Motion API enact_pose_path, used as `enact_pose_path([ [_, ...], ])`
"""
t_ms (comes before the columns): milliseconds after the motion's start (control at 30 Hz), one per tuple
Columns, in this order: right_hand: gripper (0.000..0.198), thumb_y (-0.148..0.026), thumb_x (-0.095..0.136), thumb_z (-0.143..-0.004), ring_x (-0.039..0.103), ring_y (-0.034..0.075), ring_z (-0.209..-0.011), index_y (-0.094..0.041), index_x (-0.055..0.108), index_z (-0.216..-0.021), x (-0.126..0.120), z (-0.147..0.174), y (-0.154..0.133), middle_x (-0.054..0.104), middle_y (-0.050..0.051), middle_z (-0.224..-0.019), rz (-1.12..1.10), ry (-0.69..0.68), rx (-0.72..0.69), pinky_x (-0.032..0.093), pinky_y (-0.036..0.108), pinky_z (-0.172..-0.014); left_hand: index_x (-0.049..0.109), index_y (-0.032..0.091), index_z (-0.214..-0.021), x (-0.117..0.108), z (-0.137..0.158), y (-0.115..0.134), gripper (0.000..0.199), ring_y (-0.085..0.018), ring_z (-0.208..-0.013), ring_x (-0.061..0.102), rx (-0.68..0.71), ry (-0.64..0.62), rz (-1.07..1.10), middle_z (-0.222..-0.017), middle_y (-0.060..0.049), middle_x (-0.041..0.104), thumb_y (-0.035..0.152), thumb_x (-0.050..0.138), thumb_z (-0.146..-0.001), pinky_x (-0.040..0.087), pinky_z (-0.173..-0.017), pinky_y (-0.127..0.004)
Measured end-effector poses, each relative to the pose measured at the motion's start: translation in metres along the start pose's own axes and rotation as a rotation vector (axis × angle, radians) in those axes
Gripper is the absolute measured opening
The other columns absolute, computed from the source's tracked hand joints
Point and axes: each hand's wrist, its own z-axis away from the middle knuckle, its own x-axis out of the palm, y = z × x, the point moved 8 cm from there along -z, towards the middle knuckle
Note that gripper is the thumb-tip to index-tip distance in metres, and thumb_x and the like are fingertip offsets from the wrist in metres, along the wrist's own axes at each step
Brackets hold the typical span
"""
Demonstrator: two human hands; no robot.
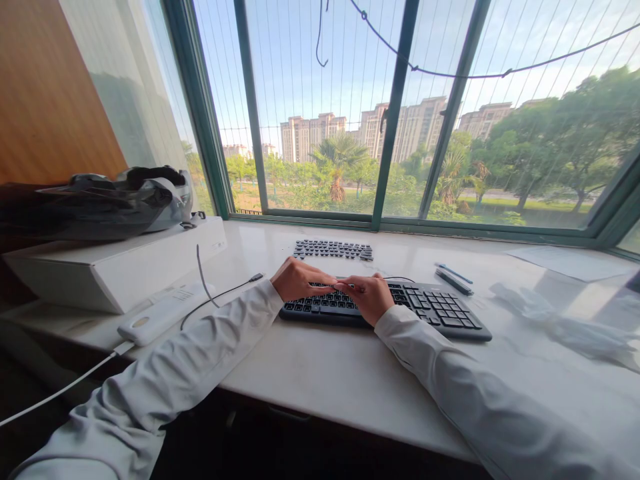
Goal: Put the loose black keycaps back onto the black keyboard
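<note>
A black keyboard (435, 310) lies on the white windowsill counter. On its right-hand block the keycaps are in place, while much of the left part shows bare key posts. Loose black keycaps (333, 250) stand in rows behind it. Over the keyboard's middle, my left hand (303, 280) and my right hand (369, 295) meet at the fingertips. Both are closed in a pinch, and whatever is between the fingers is too small or hidden to make out. My hands cover some of the keys beneath them.
Right of the keycaps lie a dark pen-like tool (454, 280) and a thin blue one (455, 272). A clear plastic bag (565, 323) and paper (570, 262) are farther right. On the left are a white power strip (165, 312), a black cable (220, 295) and a white box (125, 267).
</note>
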Motion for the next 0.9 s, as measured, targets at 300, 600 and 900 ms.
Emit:
enact_pose_path([
  [300, 0.024, -0.040, 0.052, -0.086, 0.060, 0.013, -0.061, -0.030, 0.071, -0.095, 0.007, 0.004, -0.007, 0.071, -0.003, -0.070, -0.061, -0.079, 0.001, 0.033, 0.036, -0.088, 0.071, 0.032, -0.100, -0.001, 0.003, -0.006, 0.028, -0.013, -0.090, 0.066, -0.086, -0.028, -0.063, -0.100, 0.005, 0.070, 0.046, 0.054, -0.083, 0.049, -0.076, -0.018],
  [600, 0.031, -0.044, 0.045, -0.089, 0.057, 0.012, -0.056, -0.030, 0.070, -0.102, 0.008, 0.007, -0.007, 0.068, -0.001, -0.060, 0.075, -0.065, -0.012, 0.033, 0.031, -0.077, 0.072, 0.031, -0.096, -0.010, 0.000, -0.002, 0.026, -0.011, -0.077, 0.067, -0.042, 0.071, -0.068, -0.087, 0.004, 0.073, 0.045, 0.058, -0.080, 0.045, -0.066, -0.016],
  [900, 0.034, -0.039, 0.039, -0.092, 0.054, 0.011, -0.053, -0.027, 0.067, -0.107, 0.018, 0.017, -0.030, 0.070, 0.001, -0.064, 0.241, -0.186, -0.270, 0.027, 0.031, -0.074, 0.076, 0.020, -0.081, -0.014, 0.008, -0.036, 0.031, -0.005, -0.045, 0.048, -0.279, -0.361, 0.279, -0.059, 0.000, 0.068, 0.045, 0.074, -0.062, 0.032, -0.046, -0.018],
])
